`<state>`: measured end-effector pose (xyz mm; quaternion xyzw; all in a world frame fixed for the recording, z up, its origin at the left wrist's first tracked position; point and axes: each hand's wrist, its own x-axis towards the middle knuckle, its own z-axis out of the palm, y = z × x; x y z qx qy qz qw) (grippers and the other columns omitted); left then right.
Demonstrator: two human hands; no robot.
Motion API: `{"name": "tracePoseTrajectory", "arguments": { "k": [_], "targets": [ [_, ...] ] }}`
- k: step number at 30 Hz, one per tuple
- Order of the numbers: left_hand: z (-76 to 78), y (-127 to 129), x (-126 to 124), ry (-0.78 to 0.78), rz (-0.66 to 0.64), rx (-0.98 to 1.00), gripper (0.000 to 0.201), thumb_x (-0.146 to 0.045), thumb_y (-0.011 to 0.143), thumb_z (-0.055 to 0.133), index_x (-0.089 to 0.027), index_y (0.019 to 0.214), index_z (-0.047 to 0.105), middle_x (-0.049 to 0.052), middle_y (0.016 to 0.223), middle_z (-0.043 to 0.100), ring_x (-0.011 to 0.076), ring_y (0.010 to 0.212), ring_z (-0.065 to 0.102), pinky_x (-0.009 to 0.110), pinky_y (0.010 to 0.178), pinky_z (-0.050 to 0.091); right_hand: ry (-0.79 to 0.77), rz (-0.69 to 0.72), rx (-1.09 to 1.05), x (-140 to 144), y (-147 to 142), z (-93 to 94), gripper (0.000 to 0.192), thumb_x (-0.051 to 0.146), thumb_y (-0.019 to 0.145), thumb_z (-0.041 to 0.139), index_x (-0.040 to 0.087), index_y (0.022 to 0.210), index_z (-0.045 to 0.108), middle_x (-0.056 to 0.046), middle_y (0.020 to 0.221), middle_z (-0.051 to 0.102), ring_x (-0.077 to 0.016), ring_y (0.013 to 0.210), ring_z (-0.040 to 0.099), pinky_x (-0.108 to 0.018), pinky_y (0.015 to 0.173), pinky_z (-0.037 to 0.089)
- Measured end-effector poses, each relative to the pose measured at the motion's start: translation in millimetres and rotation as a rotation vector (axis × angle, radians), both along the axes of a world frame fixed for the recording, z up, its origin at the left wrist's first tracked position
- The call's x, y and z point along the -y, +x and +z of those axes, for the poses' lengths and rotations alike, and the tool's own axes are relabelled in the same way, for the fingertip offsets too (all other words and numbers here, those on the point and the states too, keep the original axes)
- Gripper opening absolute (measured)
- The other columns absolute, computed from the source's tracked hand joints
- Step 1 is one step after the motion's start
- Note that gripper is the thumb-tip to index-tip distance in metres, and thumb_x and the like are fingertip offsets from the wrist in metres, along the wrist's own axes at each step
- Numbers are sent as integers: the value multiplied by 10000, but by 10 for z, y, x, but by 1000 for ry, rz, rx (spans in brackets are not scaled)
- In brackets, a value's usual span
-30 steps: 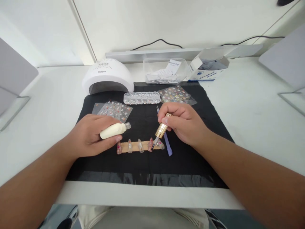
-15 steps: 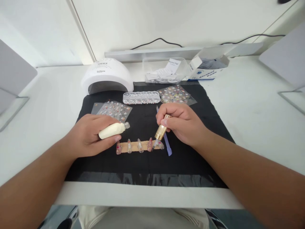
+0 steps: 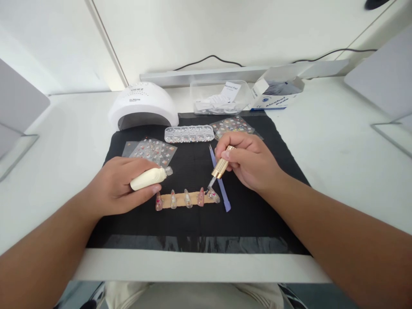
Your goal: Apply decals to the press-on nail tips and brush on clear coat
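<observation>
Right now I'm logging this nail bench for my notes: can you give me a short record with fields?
left hand: left hand wraps a cream bottle, lying sideways, uncapped neck toward the middle
right hand: right hand holds a gold-capped brush, tip down at the strip's right end
strip: tan strip carrying five false nails
surface: black mat
beside strip: purple stick
behind: white nail lamp, clear gem box, sticker sheets
</observation>
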<state>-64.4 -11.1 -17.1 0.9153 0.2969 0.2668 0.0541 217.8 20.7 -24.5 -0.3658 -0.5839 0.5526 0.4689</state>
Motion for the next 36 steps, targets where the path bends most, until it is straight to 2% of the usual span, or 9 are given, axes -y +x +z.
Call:
{"name": "tracePoseTrajectory", "arguments": {
  "k": [6,15,21,28,36],
  "targets": [
    [0,7,-4,-8,-8,3,78,-257,961,564,-197,1000,596,-2,738,706,127,558,629,227,526,458,-21,79,28,38,-22,-5,57,167,643,600,178,589,615,43,508,521,-76,433,414,-244,432,288],
    [-7,15,-8,-13,-26,21,71,-253,963,571,-205,1012,590,-9,732,700,123,553,614,227,526,452,-17,-45,48,-5,-29,-32,57,167,647,588,182,593,598,56,481,461,-70,425,392,-234,427,268],
    [-18,4,-2,-34,-5,18,89,-266,959,572,-201,1010,604,-2,746,708,130,565,633,227,539,459,-1,-59,6,-22,-6,-10,65,155,646,579,180,589,596,59,463,465,-68,406,406,-234,422,261],
    [-31,6,4,-39,4,34,104,-292,965,572,-205,999,619,3,744,714,142,570,639,239,538,450,-8,-3,29,22,-32,-3,67,151,643,587,170,580,600,40,489,496,-74,424,409,-236,425,271],
    [-39,1,4,-39,-4,27,94,-277,971,568,-205,1015,608,-5,740,701,136,570,627,232,544,443,-4,-81,10,-54,-9,-47,75,136,666,593,174,602,596,56,469,465,-69,414,392,-228,423,262]
  ]
}}
